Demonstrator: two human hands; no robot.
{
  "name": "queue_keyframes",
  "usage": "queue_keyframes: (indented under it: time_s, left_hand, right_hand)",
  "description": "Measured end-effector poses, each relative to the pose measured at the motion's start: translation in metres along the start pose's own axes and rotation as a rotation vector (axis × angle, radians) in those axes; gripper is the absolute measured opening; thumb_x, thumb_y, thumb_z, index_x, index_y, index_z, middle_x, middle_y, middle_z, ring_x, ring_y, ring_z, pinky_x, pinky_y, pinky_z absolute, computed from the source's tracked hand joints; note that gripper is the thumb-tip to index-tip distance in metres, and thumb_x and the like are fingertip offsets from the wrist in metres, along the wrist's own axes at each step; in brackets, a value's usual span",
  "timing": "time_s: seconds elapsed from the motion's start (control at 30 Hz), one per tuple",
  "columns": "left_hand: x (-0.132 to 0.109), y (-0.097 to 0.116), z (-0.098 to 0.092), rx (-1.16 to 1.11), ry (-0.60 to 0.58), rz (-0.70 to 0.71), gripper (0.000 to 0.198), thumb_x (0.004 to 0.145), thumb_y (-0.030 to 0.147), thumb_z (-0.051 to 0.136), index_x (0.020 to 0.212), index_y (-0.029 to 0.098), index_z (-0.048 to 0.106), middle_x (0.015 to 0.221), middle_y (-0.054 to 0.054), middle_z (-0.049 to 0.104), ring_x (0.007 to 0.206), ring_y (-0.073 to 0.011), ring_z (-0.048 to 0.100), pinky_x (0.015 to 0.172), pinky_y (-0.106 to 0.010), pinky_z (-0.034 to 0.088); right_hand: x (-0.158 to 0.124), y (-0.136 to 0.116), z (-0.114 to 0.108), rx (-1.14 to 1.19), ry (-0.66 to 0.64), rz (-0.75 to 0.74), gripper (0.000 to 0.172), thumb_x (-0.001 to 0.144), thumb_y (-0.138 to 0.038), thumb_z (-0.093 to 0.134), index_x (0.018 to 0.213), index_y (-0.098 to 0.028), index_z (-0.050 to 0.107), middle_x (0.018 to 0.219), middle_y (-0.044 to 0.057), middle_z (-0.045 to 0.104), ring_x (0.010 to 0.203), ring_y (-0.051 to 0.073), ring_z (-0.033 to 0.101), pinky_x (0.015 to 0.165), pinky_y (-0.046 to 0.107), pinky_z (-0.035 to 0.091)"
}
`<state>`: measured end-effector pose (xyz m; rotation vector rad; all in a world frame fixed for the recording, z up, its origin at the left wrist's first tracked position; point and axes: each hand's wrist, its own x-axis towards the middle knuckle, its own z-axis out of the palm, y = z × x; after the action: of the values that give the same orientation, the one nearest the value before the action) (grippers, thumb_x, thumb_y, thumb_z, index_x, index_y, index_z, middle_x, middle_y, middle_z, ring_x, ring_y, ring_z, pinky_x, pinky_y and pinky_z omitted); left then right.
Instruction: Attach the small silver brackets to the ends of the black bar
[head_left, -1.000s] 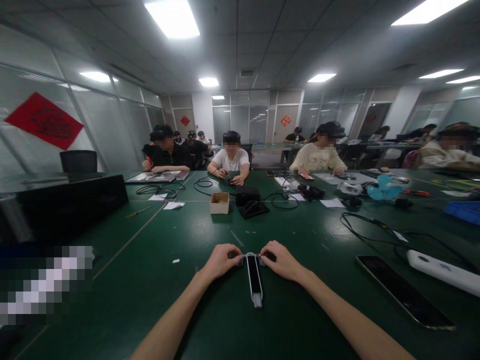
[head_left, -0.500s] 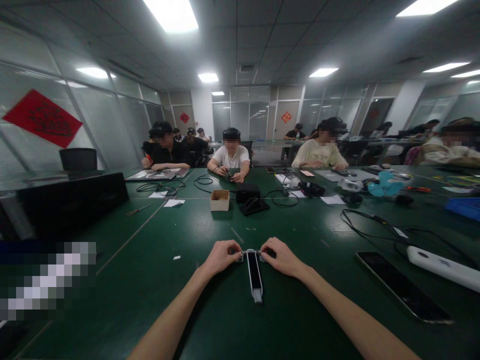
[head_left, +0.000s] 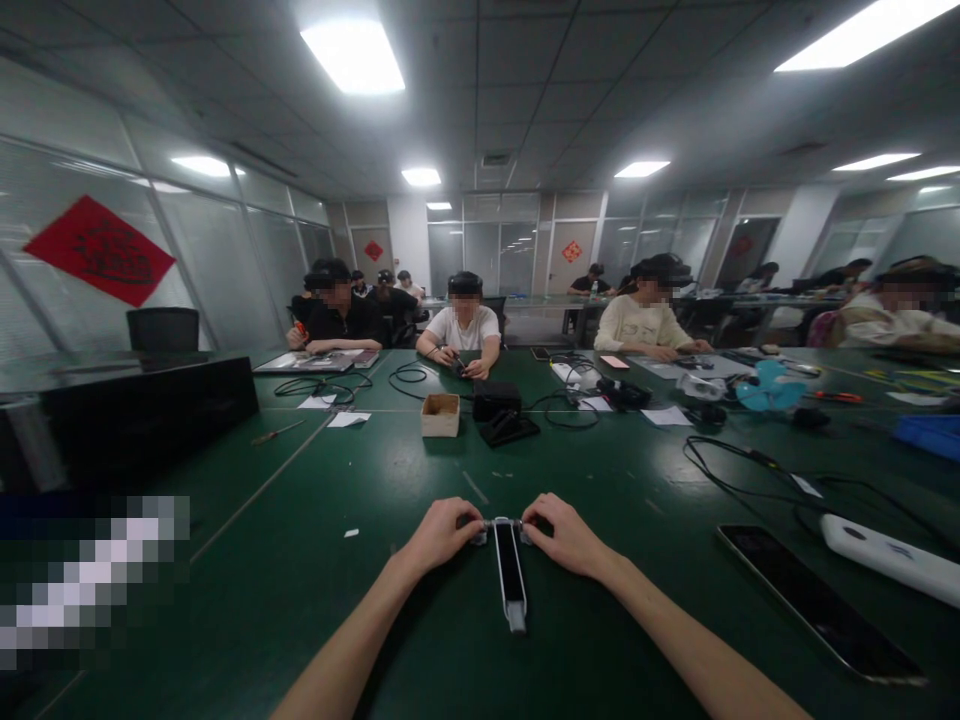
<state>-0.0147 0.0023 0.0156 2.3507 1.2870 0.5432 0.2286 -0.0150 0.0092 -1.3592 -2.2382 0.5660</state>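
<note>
A slim device (head_left: pixel 510 566) with a white frame and a long black face lies on the green table, pointing away from me, a grey tab at its near end. At its far end, a small clear and metallic piece sticks out on each side. My left hand (head_left: pixel 448 530) is closed, thumb and fingertips pinching the left side piece (head_left: pixel 479 537). On the opposite side, my right hand (head_left: pixel 561 530) pinches the right side piece (head_left: pixel 525 536) in the same way. The fingers partly cover both pieces, so their exact kind is unclear.
On my right lie a dark smartphone (head_left: pixel 817 602), a white power strip (head_left: pixel 889 556) and black cables. Ahead stand a small open box (head_left: pixel 440 416) and a black box (head_left: pixel 496 400). A screwdriver (head_left: pixel 277 433) lies left. Several people sit across the table.
The view has tilted up slightly, so everything appears lower. Both hands keep their pinch at the device's far end, with little visible movement.
</note>
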Motion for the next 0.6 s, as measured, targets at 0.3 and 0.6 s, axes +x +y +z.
queue_keyframes:
  time_s: [0.3, 0.6]
  left_hand:
    - [-0.0012, -0.0009, 0.0027, -0.011, 0.024, 0.008, 0.021, 0.085, 0.035, 0.053, 0.087, 0.019, 0.066, 0.086, -0.001, 0.063, 0.077, -0.0154, 0.055, 0.070, -0.025, 0.040]
    - [0.0022, -0.0068, 0.0096, -0.052, 0.054, -0.022, 0.016, 0.080, 0.032, 0.057, 0.083, 0.017, 0.065, 0.081, 0.000, 0.062, 0.072, -0.0149, 0.053, 0.066, -0.024, 0.039]
  right_hand:
    - [-0.0004, -0.0028, -0.0012, 0.030, -0.008, 0.036, 0.016, 0.086, -0.032, 0.051, 0.088, -0.020, 0.062, 0.095, 0.004, 0.057, 0.086, 0.017, 0.052, 0.075, 0.031, 0.045]
    - [0.0005, -0.0012, 0.0002, 0.002, -0.006, 0.004, 0.017, 0.087, -0.031, 0.050, 0.089, -0.019, 0.062, 0.093, 0.004, 0.058, 0.085, 0.017, 0.052, 0.076, 0.032, 0.045]
